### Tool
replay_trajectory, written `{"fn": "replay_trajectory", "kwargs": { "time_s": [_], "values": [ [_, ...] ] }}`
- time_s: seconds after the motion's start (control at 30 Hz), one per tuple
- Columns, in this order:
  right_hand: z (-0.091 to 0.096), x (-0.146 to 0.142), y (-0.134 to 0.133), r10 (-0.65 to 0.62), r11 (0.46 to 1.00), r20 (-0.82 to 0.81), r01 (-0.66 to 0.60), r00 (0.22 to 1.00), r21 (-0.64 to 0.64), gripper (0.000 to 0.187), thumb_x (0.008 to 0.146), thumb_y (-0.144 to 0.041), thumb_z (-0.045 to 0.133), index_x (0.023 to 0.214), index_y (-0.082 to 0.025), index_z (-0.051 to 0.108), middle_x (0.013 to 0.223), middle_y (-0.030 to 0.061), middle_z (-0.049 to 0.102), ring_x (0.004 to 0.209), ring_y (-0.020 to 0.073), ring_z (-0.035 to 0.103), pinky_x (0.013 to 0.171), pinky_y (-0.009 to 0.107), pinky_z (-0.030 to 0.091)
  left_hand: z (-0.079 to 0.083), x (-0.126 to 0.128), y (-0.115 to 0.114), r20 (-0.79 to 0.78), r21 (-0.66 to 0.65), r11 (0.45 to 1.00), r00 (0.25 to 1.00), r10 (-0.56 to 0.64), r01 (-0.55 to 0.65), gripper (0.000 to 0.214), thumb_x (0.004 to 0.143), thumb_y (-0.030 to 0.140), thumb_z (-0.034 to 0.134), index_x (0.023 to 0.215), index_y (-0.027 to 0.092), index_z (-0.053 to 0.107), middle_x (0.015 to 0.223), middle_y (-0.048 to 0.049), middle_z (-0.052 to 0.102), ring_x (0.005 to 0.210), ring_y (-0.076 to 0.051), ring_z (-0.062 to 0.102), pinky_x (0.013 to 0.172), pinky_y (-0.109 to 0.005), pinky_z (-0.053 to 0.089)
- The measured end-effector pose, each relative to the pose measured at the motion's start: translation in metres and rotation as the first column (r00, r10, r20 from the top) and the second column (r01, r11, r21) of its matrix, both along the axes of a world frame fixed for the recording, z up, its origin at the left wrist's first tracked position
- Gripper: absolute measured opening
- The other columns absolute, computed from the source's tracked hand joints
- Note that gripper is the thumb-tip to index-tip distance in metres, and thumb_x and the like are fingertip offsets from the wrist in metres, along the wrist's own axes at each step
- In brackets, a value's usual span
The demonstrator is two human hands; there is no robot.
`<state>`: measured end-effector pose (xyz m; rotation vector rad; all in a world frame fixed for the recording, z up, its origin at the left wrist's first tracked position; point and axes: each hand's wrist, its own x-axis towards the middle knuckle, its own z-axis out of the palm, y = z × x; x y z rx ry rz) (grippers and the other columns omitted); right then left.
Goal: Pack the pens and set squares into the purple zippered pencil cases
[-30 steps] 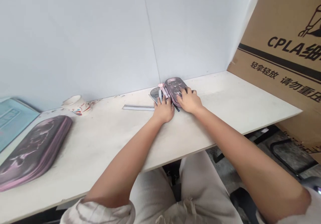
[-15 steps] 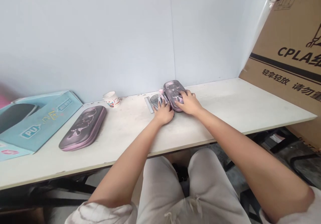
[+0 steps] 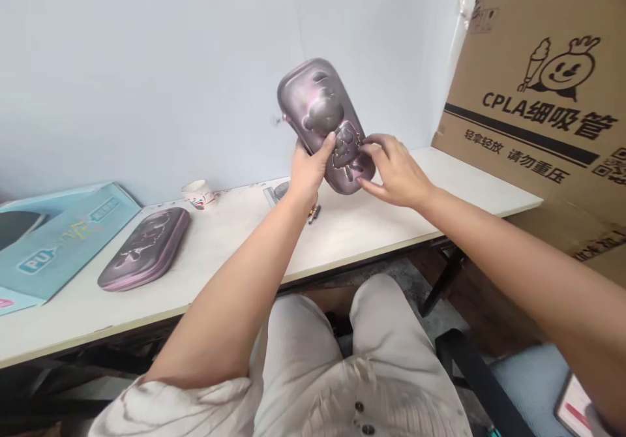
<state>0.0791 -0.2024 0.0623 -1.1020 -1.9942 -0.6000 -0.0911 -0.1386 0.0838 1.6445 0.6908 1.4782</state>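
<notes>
1. Two hands are raised above the worktop, and both are on a hard-shell pencil case with a glossy mauve-and-grey finish and an embossed cartoon figure on its face.
2. The left hand is closed around the lower part of the case, with its thumb lying across the embossed face.
3. The right hand takes a narrower hold from the side. Its fingers lie on the case's right edge, and its thumb reaches the lower edge.
4. The pencil case is in the air, well above the worktop and in front of the pale wall. It is tilted, with its upper end leaning left.
5. A second pencil case of the same finish lies flat on the worktop, left of the forearms. Beyond it is a small printed paper cup.
6. A light blue printed box lies at the worktop's left end, beside the second case.
7. A small dark pen lies on the worktop just below the left hand, and a metal ruler lies near it, partly hidden by the left forearm.
8. A large cardboard carton, printed "CPLA", stands at the right end of the worktop.
</notes>
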Motion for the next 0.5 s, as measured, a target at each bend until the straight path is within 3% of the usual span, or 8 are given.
{"fn": "replay_trajectory", "kwargs": {
  "time_s": [0.13,0.27,0.4,0.5],
  "values": [
    [0.033,0.021,-0.034,-0.17,0.985,-0.087,0.171,0.981,0.0,0.042,0.085,-0.048,0.041,0.117,-0.022,0.04,0.112,0.0131,0.052,0.108,0.0295,0.048,0.089,0.049,0.04,0.017,0.018,-0.01,-0.208,0.269,0.954,0.958,0.195,-0.135,0.045,0.061,0.043,0.074,0.095,0.024,0.051,0.101,-0.0039,0.058,0.114,-0.027,0.048,0.093,-0.038,0.037],
    [0.065,0.032,-0.064,-0.377,0.926,-0.088,0.372,0.922,-0.064,0.047,0.084,-0.053,0.041,0.116,-0.018,0.039,0.103,0.0109,0.06,0.093,0.0266,0.057,0.081,0.046,0.045,0.024,0.046,-0.027,-0.448,0.487,0.862,0.807,0.384,-0.14,0.035,0.067,0.039,0.068,0.096,0.03,0.05,0.108,-0.0081,0.049,0.109,-0.034,0.045,0.091,-0.046,0.034],
    [0.074,0.052,-0.074,-0.587,0.799,0.058,0.59,0.807,-0.12,0.057,0.081,-0.051,0.046,0.118,-0.008,0.041,0.102,0.0138,0.062,0.093,0.0366,0.058,0.076,0.056,0.045,0.027,0.077,-0.04,-0.585,0.601,0.794,0.628,0.513,-0.088,0.04,0.07,0.036,0.064,0.106,0.03,0.046,0.115,-0.0113,0.043,0.102,-0.036,0.044,0.083,-0.05,0.034],
    [0.07,0.074,-0.072,-0.645,0.735,0.147,0.661,0.75,-0.15,0.049,0.083,-0.042,0.043,0.117,-0.007,0.045,0.109,0.014,0.059,0.102,0.0405,0.054,0.079,0.059,0.043,0.025,0.095,-0.039,-0.626,0.632,0.773,0.552,0.552,-0.057,0.049,0.071,0.031,0.065,0.114,0.029,0.041,0.12,-0.0087,0.04,0.106,-0.033,0.043,0.087,-0.047,0.036]
  ]
}}
